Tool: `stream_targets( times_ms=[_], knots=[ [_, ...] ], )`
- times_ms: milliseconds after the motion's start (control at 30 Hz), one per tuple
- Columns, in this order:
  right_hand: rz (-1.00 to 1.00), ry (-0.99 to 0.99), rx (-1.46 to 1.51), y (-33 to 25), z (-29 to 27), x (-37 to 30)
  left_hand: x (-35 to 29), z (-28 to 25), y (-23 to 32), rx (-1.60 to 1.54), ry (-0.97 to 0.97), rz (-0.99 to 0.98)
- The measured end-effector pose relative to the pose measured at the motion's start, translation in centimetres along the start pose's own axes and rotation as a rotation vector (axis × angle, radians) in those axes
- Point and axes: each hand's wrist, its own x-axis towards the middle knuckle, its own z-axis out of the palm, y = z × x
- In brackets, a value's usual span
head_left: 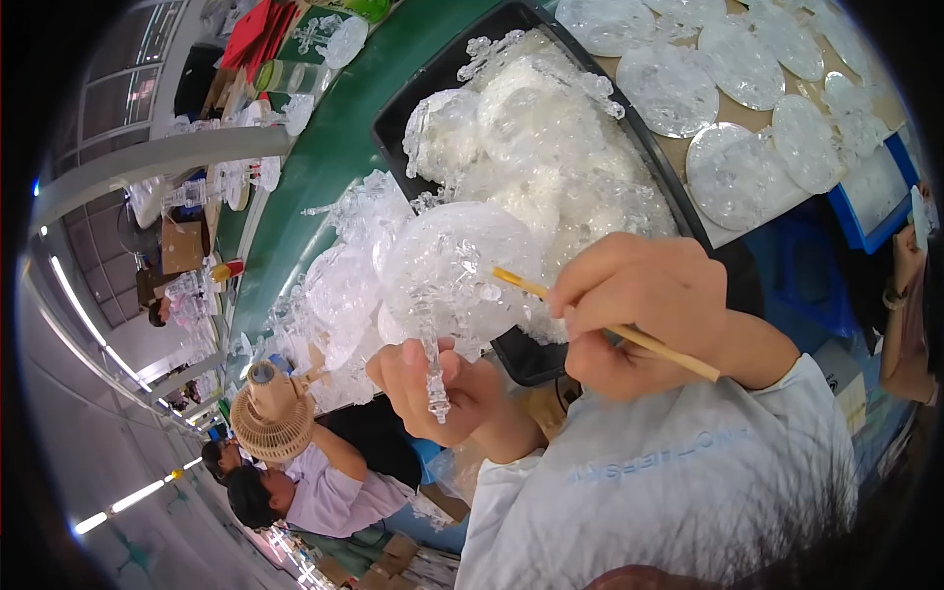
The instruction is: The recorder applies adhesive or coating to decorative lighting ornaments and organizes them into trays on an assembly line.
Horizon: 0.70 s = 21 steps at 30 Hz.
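Note:
My left hand point(447, 398) is closed around the stem of a clear plastic ornament point(462, 258), which has a round disc at its top and a knobbed stem running down past my fingers. In my right hand point(649, 310) a thin yellow-brown stick point(669, 354), like a brush handle, is pinched. The stick's yellow tip meets or hovers just over the disc; I cannot tell whether it touches. Behind the disc a black tray point(644, 162) holds a heap of clear glittery plastic pieces point(551, 128). More clear pieces point(344, 270) are piled left of the ornament.
Several clear round discs point(669, 88) lie on a brown board at the upper right, near a blue-rimmed tray point(875, 197). A beige fan point(272, 413) stands at the left. Co-workers sit at the lower left, and another person's hand point(907, 258) shows at the right edge.

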Motion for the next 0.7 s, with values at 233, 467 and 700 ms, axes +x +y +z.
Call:
stream_targets(
  times_ms=[233,467,700],
  knots=[
    [0.030,-0.108,-0.094,-0.2,-0.3,0.1,0.8,-0.1,0.1,0.002,-0.020,-0.005],
    [-0.042,-0.136,-0.070,-0.3,-0.1,0.3,1.3,0.5,0.4,0.026,-0.059,-0.031],
    [-0.070,-0.006,-0.071,0.0,-0.1,0.3,1.9,0.3,0.6,0.038,-0.042,-0.087]
  ],
)
